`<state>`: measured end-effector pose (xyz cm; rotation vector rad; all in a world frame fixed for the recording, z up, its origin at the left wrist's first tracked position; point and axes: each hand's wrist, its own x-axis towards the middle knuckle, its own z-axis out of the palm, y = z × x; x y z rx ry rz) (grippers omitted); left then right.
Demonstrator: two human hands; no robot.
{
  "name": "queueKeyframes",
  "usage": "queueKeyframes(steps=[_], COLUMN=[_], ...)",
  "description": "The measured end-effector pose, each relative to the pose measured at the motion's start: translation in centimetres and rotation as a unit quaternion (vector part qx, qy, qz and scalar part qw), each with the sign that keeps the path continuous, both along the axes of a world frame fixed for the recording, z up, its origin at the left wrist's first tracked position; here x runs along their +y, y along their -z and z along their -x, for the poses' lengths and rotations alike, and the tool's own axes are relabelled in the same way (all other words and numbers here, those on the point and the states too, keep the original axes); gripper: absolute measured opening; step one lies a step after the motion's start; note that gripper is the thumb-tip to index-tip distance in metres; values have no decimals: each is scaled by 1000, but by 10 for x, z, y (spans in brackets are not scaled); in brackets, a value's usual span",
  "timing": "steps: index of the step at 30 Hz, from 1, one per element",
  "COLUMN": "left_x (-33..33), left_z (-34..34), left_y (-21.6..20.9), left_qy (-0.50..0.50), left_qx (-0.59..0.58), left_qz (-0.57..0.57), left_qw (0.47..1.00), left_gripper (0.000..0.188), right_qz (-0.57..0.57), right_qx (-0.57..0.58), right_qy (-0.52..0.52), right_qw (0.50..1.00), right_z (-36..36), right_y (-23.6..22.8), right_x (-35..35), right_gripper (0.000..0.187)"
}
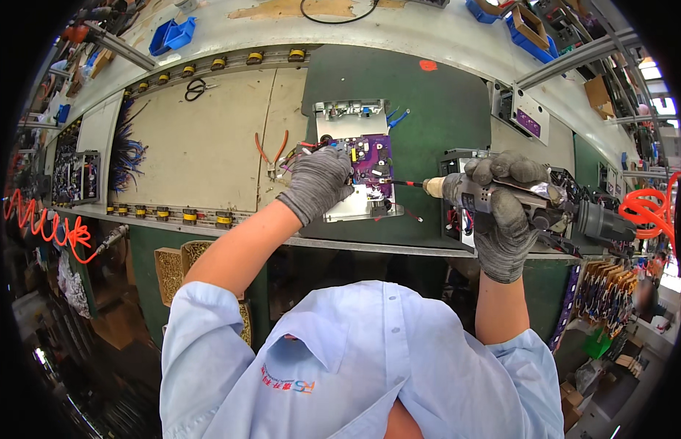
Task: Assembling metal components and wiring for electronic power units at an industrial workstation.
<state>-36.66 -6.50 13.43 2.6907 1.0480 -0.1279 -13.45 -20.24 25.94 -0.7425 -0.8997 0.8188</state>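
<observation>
A metal chassis (352, 126) with a purple circuit board (370, 155) lies on the dark green mat in front of me. My left hand (318, 179), in a grey glove, rests over the board's left side with its fingers bent together; what they grip is hidden. My right hand (510, 219), gloved too, is wrapped around a power screwdriver (465, 192) held sideways. The screwdriver's long bit (408, 183) points left, its tip at the board's right edge. Cutting pliers (272, 157) with red handles lie beside my left hand.
Black scissors (196, 89) lie farther left on the bench. Another chassis unit (457, 164) stands under the screwdriver. Roller rails (223, 219) run along the bench. Boxes of screws (168, 274) sit below its front edge. Orange coiled air hoses (644, 208) hang at both sides.
</observation>
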Motion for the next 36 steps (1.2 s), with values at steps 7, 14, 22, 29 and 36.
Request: queueKeyframes(steps=[7, 14, 22, 29, 36], left_x=[-2, 0, -5, -4, -5], left_z=[11, 15, 15, 17, 17], left_y=[9, 15, 12, 17, 12], left_qy=[30, 8, -5, -1, -2], left_qx=[-17, -61, -78, -104, -98], left_qz=[24, 7, 25, 17, 28], left_qw=[999, 998, 997, 994, 995], left_gripper=[47, 46, 39, 38, 35], right_qz=[25, 60, 99, 131, 169], right_qx=[-53, -20, -22, -53, -161], right_qy=[20, -17, -2, -10, -10], right_qw=[998, 998, 995, 990, 972], right_z=[4, 20, 30, 32, 39], right_y=[17, 25, 27, 36, 45], right_x=[2, 10, 15, 22, 30], right_gripper=[35, 30, 26, 25, 23])
